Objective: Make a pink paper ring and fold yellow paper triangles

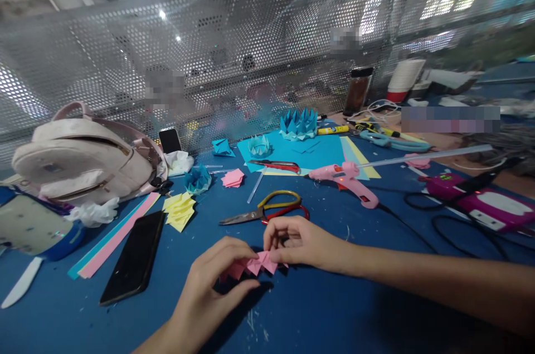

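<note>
Low over the blue table, a strip of folded pink paper [256, 265] with pointed lower edges runs between my two hands. My left hand [221, 276] curls round its left part, fingers above and thumb below. At the right end, my right hand [295, 245] pinches the strip between thumb and fingers. Just beyond the hands lie scissors [267, 210] with one yellow and one red handle loop. A pink glue gun [345, 178] with a clear glue stick rests to the right, and a small stack of pink paper pieces [233, 178] sits farther back.
Yellow folded papers [179, 211], a black phone [134, 258] and paper strips [119, 234] lie to the left, before a pale backpack [87, 156]. Blue folded-paper crowns [298, 124] stand at the back by a red utility knife [278, 166]. A magenta power box [480, 200] and cables lie right.
</note>
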Tool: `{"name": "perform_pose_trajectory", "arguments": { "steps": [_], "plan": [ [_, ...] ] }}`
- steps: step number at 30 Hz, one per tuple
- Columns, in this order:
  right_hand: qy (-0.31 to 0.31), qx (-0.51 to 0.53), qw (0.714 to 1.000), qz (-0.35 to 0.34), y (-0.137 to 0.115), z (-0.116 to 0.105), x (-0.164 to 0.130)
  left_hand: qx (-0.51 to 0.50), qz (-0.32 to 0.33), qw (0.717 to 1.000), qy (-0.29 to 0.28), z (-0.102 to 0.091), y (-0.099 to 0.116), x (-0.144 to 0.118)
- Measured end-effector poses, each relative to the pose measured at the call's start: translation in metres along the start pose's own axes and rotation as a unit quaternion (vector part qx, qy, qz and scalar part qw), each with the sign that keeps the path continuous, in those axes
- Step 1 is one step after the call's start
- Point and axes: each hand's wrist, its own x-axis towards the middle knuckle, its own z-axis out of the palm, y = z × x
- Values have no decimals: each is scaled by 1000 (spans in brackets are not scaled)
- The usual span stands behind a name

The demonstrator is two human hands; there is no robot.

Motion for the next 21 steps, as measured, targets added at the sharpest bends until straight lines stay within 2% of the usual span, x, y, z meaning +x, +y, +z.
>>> {"name": "perform_pose_trajectory", "arguments": {
  "steps": [6,15,21],
  "plan": [
    [15,-14,1000,-1,-1,0,0,-15,-31,999,28,-1,-3,0],
    [31,-41,999,-18,-3,-3,-1,-73,-131,986,75,-3,-7,1],
    [36,-128,990,-56,-9,-3,-1,-98,-165,976,105,-5,-16,2]
  ]
}}
